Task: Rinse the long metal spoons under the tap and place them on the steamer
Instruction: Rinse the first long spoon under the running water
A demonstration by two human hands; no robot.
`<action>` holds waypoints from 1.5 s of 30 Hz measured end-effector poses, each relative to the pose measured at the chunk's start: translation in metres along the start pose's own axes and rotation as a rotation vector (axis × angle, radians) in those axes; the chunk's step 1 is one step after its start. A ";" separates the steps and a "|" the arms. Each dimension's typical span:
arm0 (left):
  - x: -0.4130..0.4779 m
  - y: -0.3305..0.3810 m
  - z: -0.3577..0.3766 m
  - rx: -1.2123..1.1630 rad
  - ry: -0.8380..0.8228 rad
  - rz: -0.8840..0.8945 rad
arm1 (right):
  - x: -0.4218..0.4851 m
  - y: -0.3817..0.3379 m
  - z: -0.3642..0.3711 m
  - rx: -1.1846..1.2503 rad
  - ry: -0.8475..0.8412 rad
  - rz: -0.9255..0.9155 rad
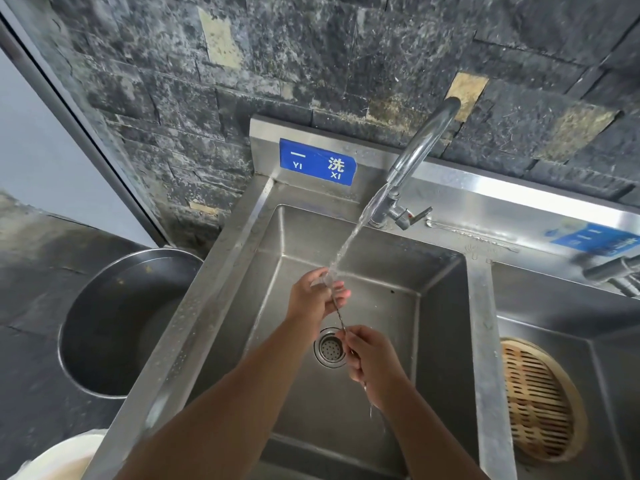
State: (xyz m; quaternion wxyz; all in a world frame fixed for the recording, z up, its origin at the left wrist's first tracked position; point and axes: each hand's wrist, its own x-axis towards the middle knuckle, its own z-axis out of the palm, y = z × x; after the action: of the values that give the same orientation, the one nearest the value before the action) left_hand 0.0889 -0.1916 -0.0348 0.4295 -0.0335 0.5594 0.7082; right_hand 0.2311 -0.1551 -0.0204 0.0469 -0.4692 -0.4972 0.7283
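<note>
A long thin metal spoon (338,315) is held over the left sink basin (433,306), its bowl end up under the running stream from the curved tap (420,140). My right hand (372,362) grips the lower handle end. My left hand (317,296) cups the spoon's upper end, fingers rubbing it where the water hits. Down in the right basin lies the round bamboo steamer (540,400) with a slatted bottom; I see nothing on it.
A drain strainer (330,348) sits in the basin floor below my hands. A large metal pot (117,323) stands on the floor left of the sink. A white bucket rim (65,459) shows at bottom left. A second tap (613,271) juts in at right.
</note>
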 end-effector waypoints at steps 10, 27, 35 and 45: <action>0.010 0.001 0.002 0.100 0.048 0.042 | -0.001 -0.001 0.000 0.104 -0.087 0.012; 0.003 0.008 0.002 0.191 0.070 0.123 | 0.010 0.000 0.012 -0.328 0.153 -0.138; 0.013 0.010 0.003 0.188 0.204 0.077 | 0.006 0.003 0.018 -0.477 0.201 -0.257; 0.011 0.016 0.005 -0.042 0.092 0.021 | 0.019 -0.005 0.020 -0.444 0.222 -0.261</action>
State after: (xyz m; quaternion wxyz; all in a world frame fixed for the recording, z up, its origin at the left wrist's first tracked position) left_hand 0.0738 -0.1811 -0.0269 0.3953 -0.0690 0.5638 0.7218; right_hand 0.2039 -0.1554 -0.0275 0.0904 -0.4770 -0.6927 0.5333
